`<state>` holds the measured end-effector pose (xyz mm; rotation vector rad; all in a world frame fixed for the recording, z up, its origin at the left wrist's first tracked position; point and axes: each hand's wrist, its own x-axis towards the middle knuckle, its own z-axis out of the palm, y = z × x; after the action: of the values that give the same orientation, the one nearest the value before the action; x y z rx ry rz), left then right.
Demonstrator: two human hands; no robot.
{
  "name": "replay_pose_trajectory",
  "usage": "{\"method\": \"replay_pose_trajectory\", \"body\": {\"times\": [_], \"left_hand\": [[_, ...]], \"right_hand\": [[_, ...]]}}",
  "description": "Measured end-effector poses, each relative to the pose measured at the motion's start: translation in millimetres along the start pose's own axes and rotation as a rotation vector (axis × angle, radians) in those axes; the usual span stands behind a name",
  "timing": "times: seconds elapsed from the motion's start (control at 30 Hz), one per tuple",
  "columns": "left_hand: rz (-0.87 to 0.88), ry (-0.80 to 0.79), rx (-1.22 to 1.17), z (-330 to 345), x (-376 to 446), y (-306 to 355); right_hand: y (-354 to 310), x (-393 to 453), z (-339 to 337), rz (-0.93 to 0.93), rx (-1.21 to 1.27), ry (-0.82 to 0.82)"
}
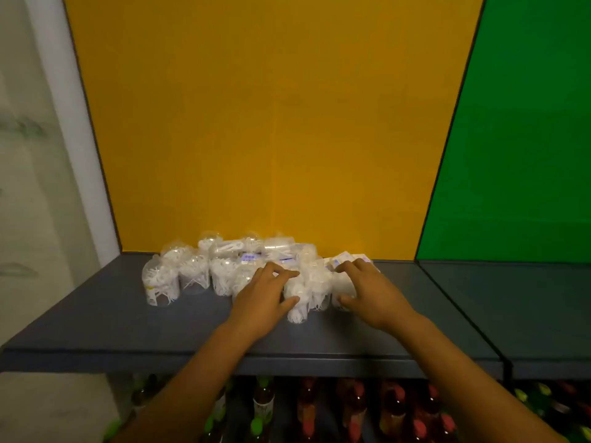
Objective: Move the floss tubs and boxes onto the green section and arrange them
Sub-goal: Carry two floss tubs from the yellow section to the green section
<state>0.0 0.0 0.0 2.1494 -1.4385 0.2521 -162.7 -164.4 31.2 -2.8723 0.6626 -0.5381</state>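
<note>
Left hand (260, 295) and right hand (367, 290) curled around clear floss tubs (303, 292) on grey shelf (96, 314), before yellow panel (271, 123).

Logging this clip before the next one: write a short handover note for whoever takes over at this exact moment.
Left hand: fingers curled round a clear floss tub near the front of the pile.
Right hand: grip on another tub at the pile's right end.
All floss tubs and boxes sit clustered on the grey shelf in front of the yellow panel.
Done: nothing is on the green section yet.
Left: carry every tub and box right onto it, then arrange them.
</note>
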Motion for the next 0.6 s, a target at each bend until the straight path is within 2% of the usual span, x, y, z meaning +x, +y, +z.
{"method": "replay_pose_trajectory", "body": {"times": [0.13, 0.43, 0.6], "left_hand": [[-0.074, -0.015, -0.015, 13.8, 6.8, -1.9], [-0.207, 0.096, -0.055, 32.1, 11.4, 12.1], [-0.214, 0.141, -0.252, 26.3, 12.9, -1.0]], "right_hand": [[4.5, 10.7, 6.3, 0.035, 0.002, -0.009], [7.7, 26.5, 14.8, -0.013, -0.015, 0.004], [7.7, 36.8, 13.9, -0.030, -0.018, 0.006]]}}
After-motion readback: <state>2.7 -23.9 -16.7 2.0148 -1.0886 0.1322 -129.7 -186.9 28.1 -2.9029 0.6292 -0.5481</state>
